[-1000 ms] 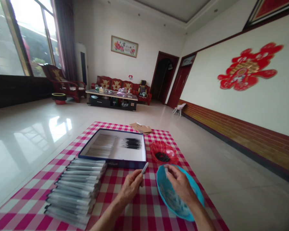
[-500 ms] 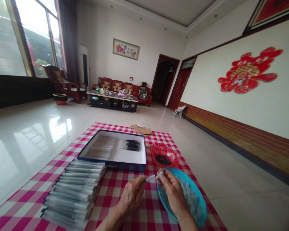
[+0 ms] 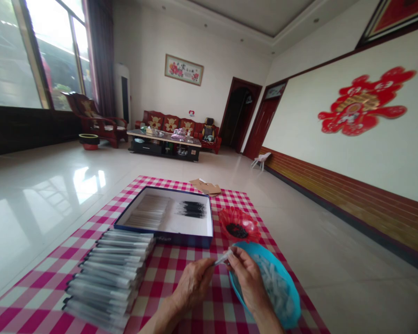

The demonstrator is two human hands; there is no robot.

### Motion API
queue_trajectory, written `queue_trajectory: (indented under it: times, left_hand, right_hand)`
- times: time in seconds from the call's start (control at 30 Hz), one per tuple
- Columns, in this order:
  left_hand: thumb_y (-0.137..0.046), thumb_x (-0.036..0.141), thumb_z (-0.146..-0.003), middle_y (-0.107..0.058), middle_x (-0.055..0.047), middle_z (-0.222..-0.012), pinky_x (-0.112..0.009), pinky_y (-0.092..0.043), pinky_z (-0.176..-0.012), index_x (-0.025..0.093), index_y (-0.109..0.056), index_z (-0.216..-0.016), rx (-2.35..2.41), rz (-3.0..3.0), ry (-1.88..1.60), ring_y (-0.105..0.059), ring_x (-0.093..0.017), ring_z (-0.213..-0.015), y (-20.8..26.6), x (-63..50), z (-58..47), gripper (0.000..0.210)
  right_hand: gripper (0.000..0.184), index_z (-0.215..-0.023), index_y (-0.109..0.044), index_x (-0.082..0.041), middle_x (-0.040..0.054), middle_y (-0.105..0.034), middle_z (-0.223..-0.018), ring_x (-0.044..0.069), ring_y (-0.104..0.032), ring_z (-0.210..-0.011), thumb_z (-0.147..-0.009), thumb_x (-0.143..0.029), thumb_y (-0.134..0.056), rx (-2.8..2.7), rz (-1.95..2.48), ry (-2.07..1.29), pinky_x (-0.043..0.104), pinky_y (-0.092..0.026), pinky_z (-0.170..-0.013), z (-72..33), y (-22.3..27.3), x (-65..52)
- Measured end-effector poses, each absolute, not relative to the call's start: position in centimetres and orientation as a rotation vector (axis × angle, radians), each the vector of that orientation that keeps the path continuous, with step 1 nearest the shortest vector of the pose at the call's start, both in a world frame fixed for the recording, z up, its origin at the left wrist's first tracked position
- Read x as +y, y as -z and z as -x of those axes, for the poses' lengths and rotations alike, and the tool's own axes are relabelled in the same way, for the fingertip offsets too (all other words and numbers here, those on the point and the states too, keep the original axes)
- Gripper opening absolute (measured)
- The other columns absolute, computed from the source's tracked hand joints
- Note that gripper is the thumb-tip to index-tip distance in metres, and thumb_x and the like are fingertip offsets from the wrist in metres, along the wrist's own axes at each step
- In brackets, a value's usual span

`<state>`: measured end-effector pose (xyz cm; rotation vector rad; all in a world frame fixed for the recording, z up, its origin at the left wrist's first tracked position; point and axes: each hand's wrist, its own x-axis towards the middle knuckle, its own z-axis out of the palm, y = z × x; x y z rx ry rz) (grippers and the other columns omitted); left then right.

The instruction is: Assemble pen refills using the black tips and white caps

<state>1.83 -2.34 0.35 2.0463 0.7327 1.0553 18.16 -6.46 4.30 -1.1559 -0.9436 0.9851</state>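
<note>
My left hand (image 3: 195,279) is closed around a thin pen (image 3: 218,261), most of it hidden in the fist. My right hand (image 3: 245,273) pinches a whitish pen cap (image 3: 227,254) that sits over the pen's tip. Beneath the right hand is a turquoise basin (image 3: 297,301) holding many translucent caps (image 3: 273,278). To the left of my hands lies a stacked pile of capped pens (image 3: 107,273) with dark ends.
Beyond the hands, a shallow blue-edged box (image 3: 181,239) holds clear tubes (image 3: 149,209) and thin black parts (image 3: 194,208). A red petal-shaped bowl (image 3: 251,226) contains small black pieces. Flattened cardboard (image 3: 206,187) lies at the checked table's (image 3: 174,260) far edge.
The pen and the cap, apart before, have come together, with the cap now over the pen's tip. The view has shifted slightly.
</note>
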Motion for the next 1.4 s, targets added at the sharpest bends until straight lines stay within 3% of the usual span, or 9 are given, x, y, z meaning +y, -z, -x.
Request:
queue_trajectory:
  times: [0.17,0.37,0.6,0.8,0.93,1.17,1.4]
  left_hand:
    - [-0.046,0.050,-0.089,-0.041,0.006,-0.052,-0.019,-0.024,-0.043,0.013,-0.062,-0.079,0.568,-1.545,-0.759,-0.030,-0.006,-0.045,-1.0,-2.2,-2.0,0.041]
    - [-0.054,0.049,-0.082,-0.048,0.007,-0.050,-0.018,-0.020,-0.035,0.014,-0.062,-0.092,0.498,-1.199,-0.543,-0.032,-0.005,-0.036,-1.9,-2.4,-1.5,0.038]
    - [-0.058,0.053,-0.077,-0.048,0.006,-0.050,-0.018,-0.018,-0.034,0.012,-0.062,-0.085,0.477,-1.114,-0.584,-0.030,-0.004,-0.033,-1.8,-2.9,-2.0,0.041]
    - [-0.049,0.054,-0.085,-0.038,0.007,-0.048,-0.020,-0.021,-0.041,0.012,-0.061,-0.078,0.465,-1.401,-0.805,-0.028,-0.006,-0.041,-1.8,-3.1,-2.6,0.044]
    - [-0.039,0.043,-0.093,-0.038,0.005,-0.052,-0.021,-0.025,-0.047,0.013,-0.061,-0.077,0.594,-1.754,-0.980,-0.032,-0.008,-0.047,-2.3,-3.5,-2.6,0.040]
    - [-0.031,0.022,-0.095,-0.057,-0.003,-0.067,-0.023,-0.031,-0.053,0.018,-0.059,-0.096,0.855,-2.156,-1.242,-0.051,-0.013,-0.055,-1.7,-4.4,-2.6,0.029]
    - [-0.032,0.024,-0.095,-0.062,-0.006,-0.068,-0.025,-0.032,-0.052,0.020,-0.058,-0.091,0.902,-2.198,-1.066,-0.055,-0.016,-0.056,-2.2,-3.8,-2.5,0.027]
  right_hand:
    - [0.035,-0.106,-0.065,-0.019,0.0009,-0.064,-0.080,0.015,-0.058,-0.073,-0.078,-0.040,-0.069,-0.999,1.179,-0.992,0.027,-0.048,-0.071,-18.2,-4.8,-6.7]
    - [0.032,-0.094,-0.067,-0.017,0.0065,-0.068,-0.087,0.017,-0.059,-0.070,-0.075,-0.042,-0.071,-0.990,1.079,-1.067,0.028,-0.048,-0.063,-17.6,-5.6,-7.0]
    - [0.028,-0.080,-0.063,-0.019,0.0036,-0.069,-0.079,0.015,-0.058,-0.062,-0.069,-0.040,-0.077,-0.857,1.013,-1.143,0.027,-0.046,-0.058,-17.2,-5.0,-6.8]
    - [0.024,-0.075,-0.061,-0.018,0.0020,-0.068,-0.075,0.013,-0.057,-0.063,-0.072,-0.036,-0.077,-0.818,0.957,-1.162,0.027,-0.048,-0.060,-16.7,-5.4,-6.9]
    - [0.025,-0.074,-0.063,-0.018,0.0023,-0.068,-0.075,0.015,-0.061,-0.067,-0.070,-0.037,-0.078,-0.802,0.972,-1.190,0.031,-0.051,-0.066,-16.6,-5.8,-6.8]
    - [0.024,-0.076,-0.064,-0.019,0.0014,-0.070,-0.078,0.016,-0.064,-0.075,-0.070,-0.037,-0.078,-0.757,0.973,-1.160,0.033,-0.052,-0.077,-16.0,-5.2,-6.5]
    - [0.025,-0.082,-0.063,-0.019,0.0033,-0.071,-0.083,0.021,-0.067,-0.083,-0.073,-0.039,-0.075,-0.781,1.029,-1.125,0.037,-0.052,-0.082,-16.0,-5.3,-6.4]
